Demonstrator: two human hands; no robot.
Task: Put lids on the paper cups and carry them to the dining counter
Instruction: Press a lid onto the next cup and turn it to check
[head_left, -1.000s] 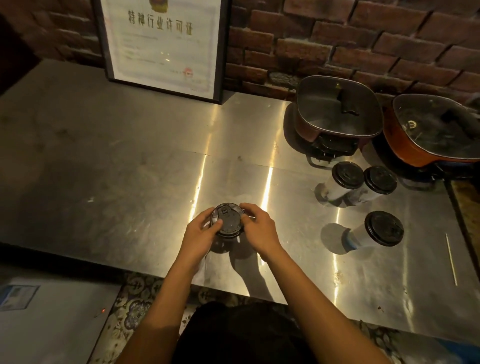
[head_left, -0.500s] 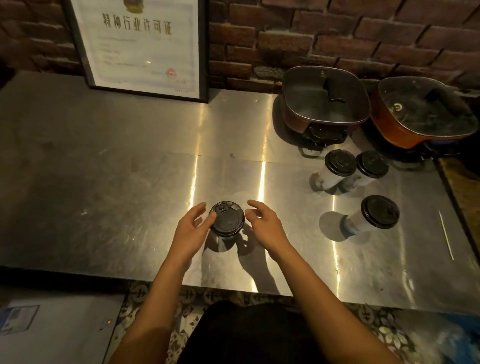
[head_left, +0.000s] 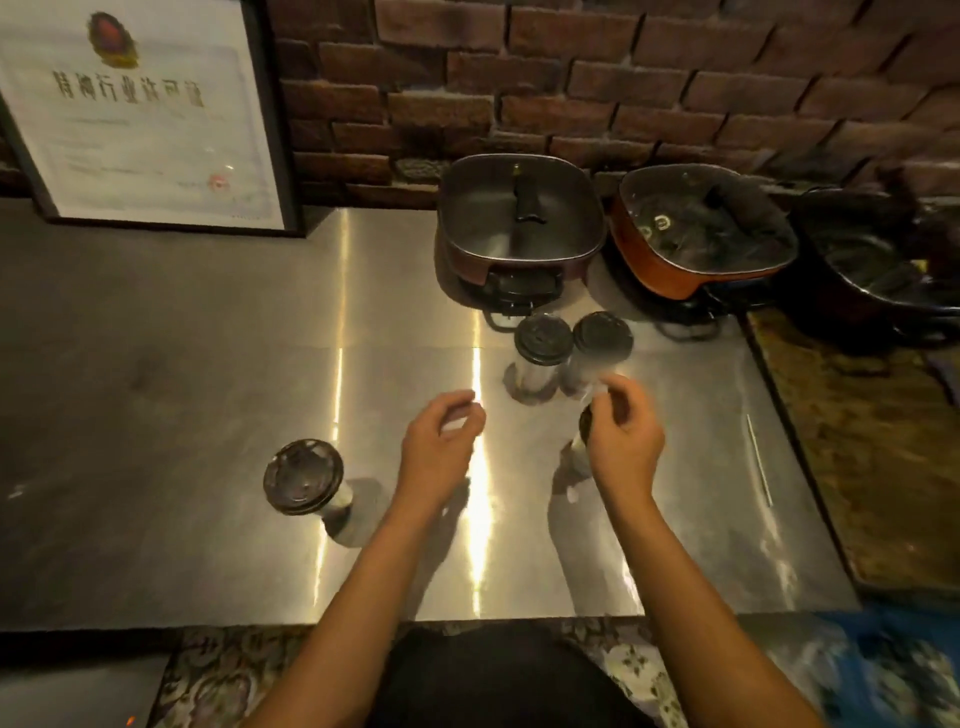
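Both hands have come off the capped cup (head_left: 306, 478), standing at 9 o'clock from the left hand (head_left: 441, 447), which is loosely curled and empty. The right hand (head_left: 626, 447) covers a second cup (head_left: 583, 428); whether it grips is unclear. The paper is probably light and crushable, so hold the wall gently.

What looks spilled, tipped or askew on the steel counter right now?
Nothing stands out. All four lidded cups look upright: the left cup, two back cups by the brown pot, and the near cup half hidden behind the right hand. No spill shows. A thin stick lies loose near the counter edge.
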